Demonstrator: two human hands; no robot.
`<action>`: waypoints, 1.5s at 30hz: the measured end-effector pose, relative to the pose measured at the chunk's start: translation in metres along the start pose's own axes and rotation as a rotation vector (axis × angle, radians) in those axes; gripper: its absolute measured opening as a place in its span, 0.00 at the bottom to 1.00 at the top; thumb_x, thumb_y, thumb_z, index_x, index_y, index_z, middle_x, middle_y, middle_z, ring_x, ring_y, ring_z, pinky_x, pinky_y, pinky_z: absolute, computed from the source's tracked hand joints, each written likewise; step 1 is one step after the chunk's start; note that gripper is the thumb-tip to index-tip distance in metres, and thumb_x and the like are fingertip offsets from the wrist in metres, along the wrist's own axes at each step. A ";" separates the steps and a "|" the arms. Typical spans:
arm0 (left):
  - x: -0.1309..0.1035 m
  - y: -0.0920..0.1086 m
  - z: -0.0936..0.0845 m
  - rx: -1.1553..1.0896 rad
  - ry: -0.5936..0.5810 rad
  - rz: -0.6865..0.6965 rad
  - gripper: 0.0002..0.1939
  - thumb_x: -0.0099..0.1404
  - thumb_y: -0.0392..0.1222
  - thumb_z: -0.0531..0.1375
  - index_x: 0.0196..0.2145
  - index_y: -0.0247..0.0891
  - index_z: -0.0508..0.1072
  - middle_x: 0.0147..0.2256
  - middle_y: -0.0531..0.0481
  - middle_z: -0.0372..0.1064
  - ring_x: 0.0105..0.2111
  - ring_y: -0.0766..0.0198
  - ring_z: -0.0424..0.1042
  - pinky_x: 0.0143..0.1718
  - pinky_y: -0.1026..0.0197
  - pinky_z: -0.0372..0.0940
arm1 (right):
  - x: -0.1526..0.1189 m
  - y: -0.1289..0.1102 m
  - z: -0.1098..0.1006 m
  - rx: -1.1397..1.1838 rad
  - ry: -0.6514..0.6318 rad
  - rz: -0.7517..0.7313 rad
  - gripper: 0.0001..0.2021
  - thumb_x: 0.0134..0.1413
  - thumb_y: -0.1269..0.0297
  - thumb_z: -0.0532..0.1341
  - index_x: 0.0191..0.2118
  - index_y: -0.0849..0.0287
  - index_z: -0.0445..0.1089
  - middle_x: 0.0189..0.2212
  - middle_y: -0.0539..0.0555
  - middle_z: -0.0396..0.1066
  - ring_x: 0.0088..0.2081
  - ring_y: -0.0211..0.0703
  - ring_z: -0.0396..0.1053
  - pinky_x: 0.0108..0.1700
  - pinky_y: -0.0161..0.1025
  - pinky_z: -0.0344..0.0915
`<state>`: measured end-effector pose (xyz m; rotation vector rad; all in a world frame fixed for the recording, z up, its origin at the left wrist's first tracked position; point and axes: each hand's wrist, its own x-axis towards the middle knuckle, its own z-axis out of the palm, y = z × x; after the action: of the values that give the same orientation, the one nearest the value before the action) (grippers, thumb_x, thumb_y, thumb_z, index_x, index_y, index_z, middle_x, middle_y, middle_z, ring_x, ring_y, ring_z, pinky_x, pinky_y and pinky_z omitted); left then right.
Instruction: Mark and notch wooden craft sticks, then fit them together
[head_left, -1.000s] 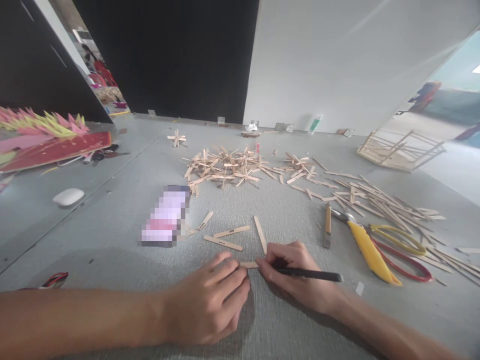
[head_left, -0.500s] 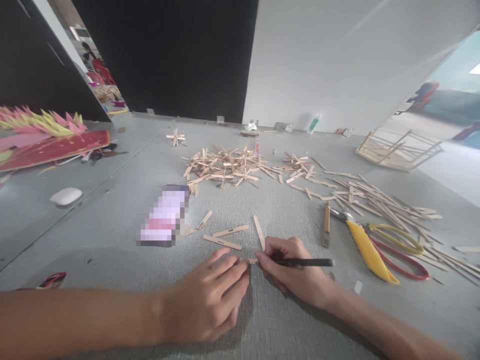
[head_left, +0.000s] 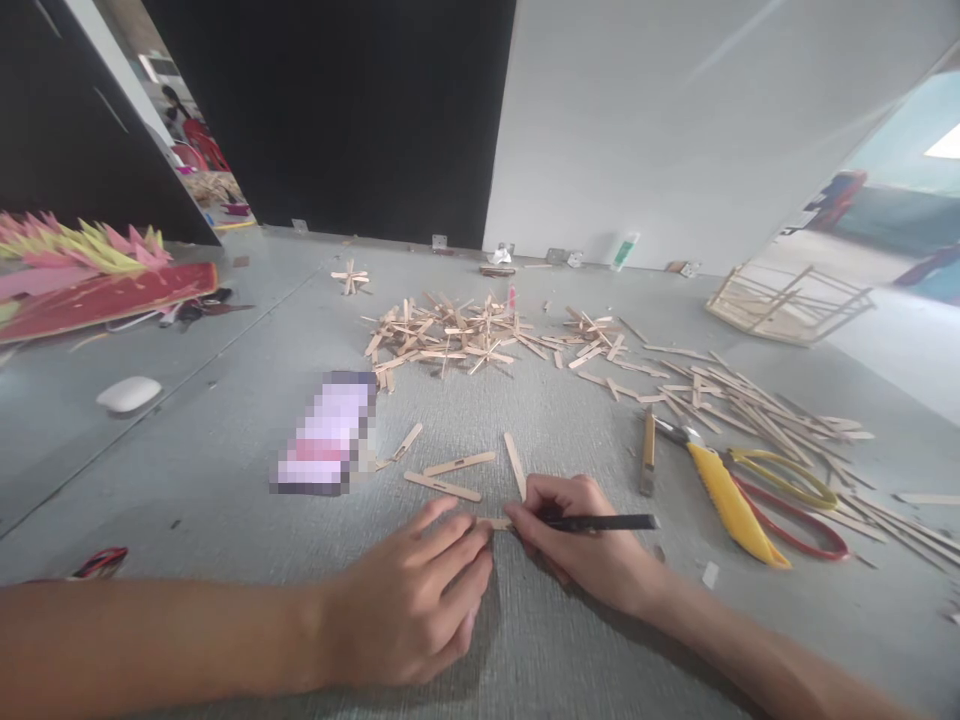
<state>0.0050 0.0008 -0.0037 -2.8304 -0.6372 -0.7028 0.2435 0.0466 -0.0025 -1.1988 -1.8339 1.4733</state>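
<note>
My left hand [head_left: 427, 590] lies on the grey work surface [head_left: 247, 540], its fingers bent and pressing down one end of a wooden craft stick [head_left: 495, 523]. Across from it, my right hand [head_left: 577, 540] grips a slim black pen-shaped tool [head_left: 607, 522]; its tip is hidden by the fingers, beside the stick. Just beyond the hands lie a few loose craft sticks: a slotted one [head_left: 442, 486], another slotted one [head_left: 461, 463] behind it, and a slanting one [head_left: 514, 462] touching or close to my right hand.
A heap of craft sticks [head_left: 450, 335] spreads farther back. To the right are a box cutter [head_left: 648, 455], a yellow-handled tool [head_left: 735, 505], pliers [head_left: 795, 520] and long thin sticks [head_left: 750, 400]. A phone [head_left: 326, 435] and a white mouse [head_left: 129, 394] lie left.
The whole view has shifted slightly. A little more of the stick shows between my hands; both hands keep nearly the same pose.
</note>
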 end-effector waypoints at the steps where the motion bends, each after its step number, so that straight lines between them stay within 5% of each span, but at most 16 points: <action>1: 0.000 0.000 0.000 -0.001 -0.002 0.001 0.16 0.70 0.35 0.54 0.49 0.22 0.76 0.48 0.32 0.77 0.49 0.46 0.73 0.55 0.42 0.67 | 0.000 0.001 0.000 0.005 0.000 0.000 0.19 0.64 0.57 0.65 0.24 0.56 0.61 0.14 0.43 0.60 0.14 0.31 0.56 0.16 0.30 0.51; 45: -0.001 -0.001 0.001 -0.021 -0.005 -0.008 0.16 0.71 0.35 0.54 0.49 0.22 0.76 0.48 0.31 0.76 0.49 0.45 0.74 0.54 0.40 0.68 | 0.001 -0.003 0.002 -0.058 0.039 -0.002 0.21 0.63 0.55 0.63 0.23 0.55 0.59 0.13 0.43 0.57 0.14 0.31 0.54 0.16 0.31 0.48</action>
<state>0.0042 0.0016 -0.0049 -2.8510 -0.6465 -0.7081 0.2405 0.0464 -0.0006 -1.2438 -1.8627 1.3954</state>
